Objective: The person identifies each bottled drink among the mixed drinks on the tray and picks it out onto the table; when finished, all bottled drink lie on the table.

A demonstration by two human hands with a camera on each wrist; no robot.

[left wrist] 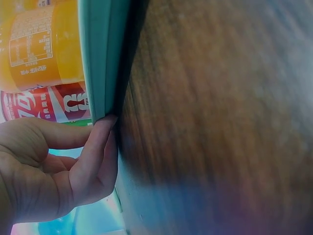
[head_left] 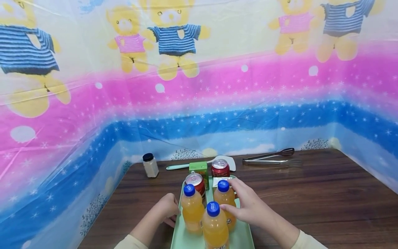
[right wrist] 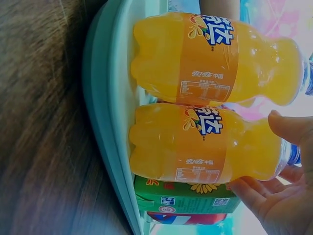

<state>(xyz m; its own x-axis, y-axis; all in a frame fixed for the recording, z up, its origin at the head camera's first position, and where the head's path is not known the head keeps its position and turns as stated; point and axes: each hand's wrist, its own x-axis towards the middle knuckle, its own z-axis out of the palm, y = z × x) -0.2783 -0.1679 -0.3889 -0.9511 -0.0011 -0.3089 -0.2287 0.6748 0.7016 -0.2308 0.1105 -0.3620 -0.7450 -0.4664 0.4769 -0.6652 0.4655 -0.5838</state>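
Observation:
On the light green tray (head_left: 181, 240) stand three orange soda bottles with blue caps: a left one (head_left: 191, 211), a front one (head_left: 216, 228) and a right one (head_left: 222, 199). My right hand (head_left: 248, 204) holds the right bottle near its neck; in the right wrist view, thumb and fingers lie on opposite sides of that bottle (right wrist: 181, 142). At the tray's left edge, my left hand (head_left: 169, 207) grips the rim (left wrist: 100, 63), its fingertips tucked under it. Behind the bottles are a red can (head_left: 196, 180), a green carton (head_left: 199, 168) and a partly hidden white-topped box (head_left: 221, 180).
Another red can (head_left: 220, 168) stands at the tray's far end. Beyond lies a white spatula (head_left: 228, 162) with a pale handle. Metal tongs (head_left: 268, 161) lie at the back right, a black-lidded jar (head_left: 150, 166) at the back left. A printed cloth hangs around the wooden table (head_left: 311, 197).

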